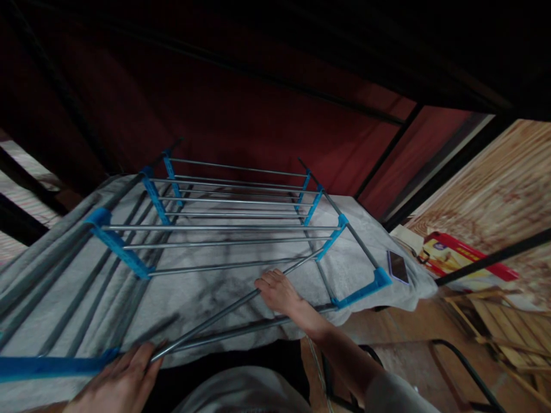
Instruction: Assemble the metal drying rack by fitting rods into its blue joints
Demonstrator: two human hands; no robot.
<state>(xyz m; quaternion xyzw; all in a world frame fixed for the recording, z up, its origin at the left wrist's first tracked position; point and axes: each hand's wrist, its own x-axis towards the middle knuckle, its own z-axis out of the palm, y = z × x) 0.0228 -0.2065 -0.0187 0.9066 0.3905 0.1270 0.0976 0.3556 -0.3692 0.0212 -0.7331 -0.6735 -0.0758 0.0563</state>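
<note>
A rack (241, 228) of grey metal tubes and blue plastic brackets lies across a cloth-covered surface. My right hand (278, 291) is closed around the middle of a loose-angled metal tube (232, 306), which runs diagonally from the near left towards the right-hand blue bracket (331, 244). At the tube's near end, my left hand (129, 376) is closed, fingers about the tip beside the near left blue bracket (55, 367). Its palm side is hidden. Another blue bracket (361, 291) sits at the near right corner, beyond my right forearm.
Several more tubes (81, 298) lie at the left over the grey cloth (206, 298). A phone (398, 267) rests near the cloth's right edge. Dark red panels (241, 109) stand behind. To the right are a red-and-yellow package (460, 258) and a folded wooden piece (508, 332).
</note>
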